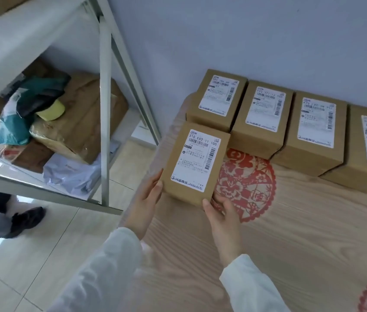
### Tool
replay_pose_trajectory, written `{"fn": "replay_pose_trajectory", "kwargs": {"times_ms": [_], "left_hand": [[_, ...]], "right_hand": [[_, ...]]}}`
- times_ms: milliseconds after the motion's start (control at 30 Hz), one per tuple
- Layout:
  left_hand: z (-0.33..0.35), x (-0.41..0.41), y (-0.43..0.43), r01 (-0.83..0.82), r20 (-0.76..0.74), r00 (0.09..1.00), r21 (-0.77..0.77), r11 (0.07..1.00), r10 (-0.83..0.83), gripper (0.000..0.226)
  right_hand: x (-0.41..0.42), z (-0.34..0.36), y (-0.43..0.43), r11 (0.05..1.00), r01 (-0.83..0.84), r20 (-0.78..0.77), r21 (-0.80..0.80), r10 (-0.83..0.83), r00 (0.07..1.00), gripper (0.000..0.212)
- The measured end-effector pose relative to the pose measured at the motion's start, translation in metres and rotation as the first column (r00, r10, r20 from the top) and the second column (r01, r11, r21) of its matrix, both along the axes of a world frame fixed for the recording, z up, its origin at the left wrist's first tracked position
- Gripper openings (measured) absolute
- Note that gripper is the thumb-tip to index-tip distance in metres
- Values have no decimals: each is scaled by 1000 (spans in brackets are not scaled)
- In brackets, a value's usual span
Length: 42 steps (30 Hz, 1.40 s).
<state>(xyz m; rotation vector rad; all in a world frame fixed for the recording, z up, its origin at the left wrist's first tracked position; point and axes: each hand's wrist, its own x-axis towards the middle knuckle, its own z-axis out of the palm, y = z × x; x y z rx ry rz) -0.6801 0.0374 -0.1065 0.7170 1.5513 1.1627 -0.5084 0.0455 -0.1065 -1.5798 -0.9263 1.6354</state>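
A small brown cardboard box (197,163) with a white shipping label on top sits at the left end of the wooden table (290,244). My left hand (147,199) lies against its left side with fingers nearly straight. My right hand (219,212) holds its near right corner, thumb on the near face, fingers reaching under the right side. Behind it, several similar labelled boxes (262,115) stand in a row along the wall.
A red paper-cut pattern (252,183) lies on the table right of the held box. A grey metal shelf rack (105,109) at the left holds parcels and bags. Another person's leg and black shoe (26,219) are on the tiled floor.
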Motion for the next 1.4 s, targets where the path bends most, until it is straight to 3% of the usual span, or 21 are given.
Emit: {"fn": "replay_pose_trajectory", "kwargs": {"times_ms": [800,1000,1133,1267,1400], "left_hand": [[-5,-17,25,63,-6,998,-65,996,-64,35],[0,-15,24,83,-79,993,-114,990,-93,35],[12,-6,19,-12,-212,977,-154,988,-21,49],[28,13,9,-30,-270,963,-106,994,0,56],[44,43,1,-26,-306,952,-6,1000,23,55]], "right_hand": [[-12,-3,18,1000,29,-12,12,-29,1000,23],[-9,1,19,1000,-23,13,9,23,1000,35],[0,13,15,999,-33,-4,22,33,999,42],[20,21,4,999,14,52,35,-16,998,59],[47,35,-6,997,54,53,60,-57,997,60]]}}
